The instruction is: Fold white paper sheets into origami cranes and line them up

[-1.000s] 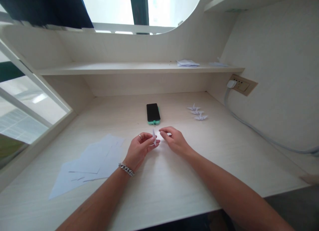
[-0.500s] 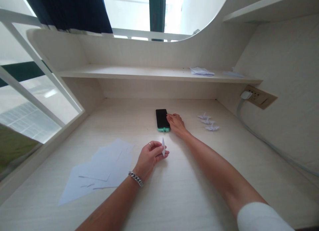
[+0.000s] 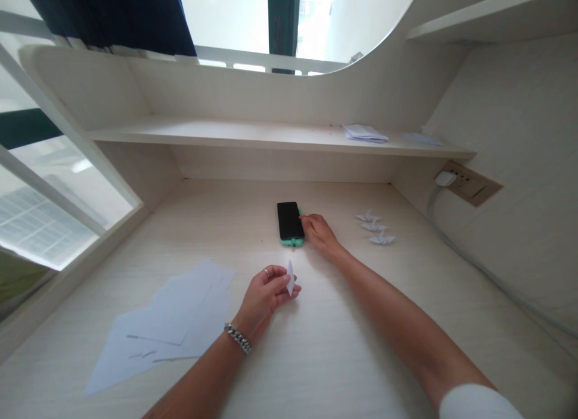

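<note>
Pinched between the thumb and fingers of my left hand (image 3: 271,291) is a small folded white paper piece (image 3: 290,277), narrow and pointed at the top, held upright just above the desk. My right hand (image 3: 320,231) reaches to the right edge of a black-screened phone (image 3: 290,221) in a green case; its fingers stretch out against that edge without wrapping round it. Part of the case's right side is hidden by the fingertips. To the right of this hand, three white paper cranes (image 3: 374,227) stand in a short row.
Several white paper sheets (image 3: 169,316) overlap on the desk at the left. Folded papers (image 3: 365,133) lie on the shelf (image 3: 235,133) at the back. A white plug (image 3: 445,178) sits in the wall socket, its grey cable (image 3: 474,250) running down the right side.
My right hand has moved from beside the folded paper forward to the phone's right edge. The left hand keeps its pinch on the paper. The camera view has shifted.
</note>
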Tool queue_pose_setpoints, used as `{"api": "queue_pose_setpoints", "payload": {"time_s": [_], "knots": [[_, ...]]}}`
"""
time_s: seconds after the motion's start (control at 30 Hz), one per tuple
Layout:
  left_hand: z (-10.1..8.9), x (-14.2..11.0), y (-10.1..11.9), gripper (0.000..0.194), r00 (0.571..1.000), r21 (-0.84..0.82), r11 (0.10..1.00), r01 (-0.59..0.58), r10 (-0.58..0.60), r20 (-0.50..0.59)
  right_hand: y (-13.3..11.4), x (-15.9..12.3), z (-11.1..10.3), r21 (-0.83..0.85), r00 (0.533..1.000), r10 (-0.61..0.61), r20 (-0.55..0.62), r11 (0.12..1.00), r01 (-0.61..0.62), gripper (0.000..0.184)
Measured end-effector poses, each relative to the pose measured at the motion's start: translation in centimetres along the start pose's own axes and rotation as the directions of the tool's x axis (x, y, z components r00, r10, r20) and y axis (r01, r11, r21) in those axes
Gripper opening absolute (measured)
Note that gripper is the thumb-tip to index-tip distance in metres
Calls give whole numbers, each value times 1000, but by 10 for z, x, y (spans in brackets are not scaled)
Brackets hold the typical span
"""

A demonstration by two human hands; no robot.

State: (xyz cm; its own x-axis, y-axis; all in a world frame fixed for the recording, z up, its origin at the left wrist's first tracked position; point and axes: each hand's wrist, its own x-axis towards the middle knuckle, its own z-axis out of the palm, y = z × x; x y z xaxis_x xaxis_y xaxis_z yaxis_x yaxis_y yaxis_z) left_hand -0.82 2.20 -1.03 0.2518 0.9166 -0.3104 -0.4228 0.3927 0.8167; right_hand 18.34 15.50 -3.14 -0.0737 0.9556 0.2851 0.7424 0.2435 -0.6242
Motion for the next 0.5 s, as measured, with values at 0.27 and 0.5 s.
{"api": "queue_pose_setpoints", "payload": {"time_s": [0.27,0.5], "knots": [[-3,2,0,31,1000,-22,999,24,-24,-3,-3,13,13,-6,999,-32,-34,999,32,47],[-3,1,-1,32,1000,-25,999,29,-29,-1,-3,12,9,10,998,-60,-30,998,60,51]]}}
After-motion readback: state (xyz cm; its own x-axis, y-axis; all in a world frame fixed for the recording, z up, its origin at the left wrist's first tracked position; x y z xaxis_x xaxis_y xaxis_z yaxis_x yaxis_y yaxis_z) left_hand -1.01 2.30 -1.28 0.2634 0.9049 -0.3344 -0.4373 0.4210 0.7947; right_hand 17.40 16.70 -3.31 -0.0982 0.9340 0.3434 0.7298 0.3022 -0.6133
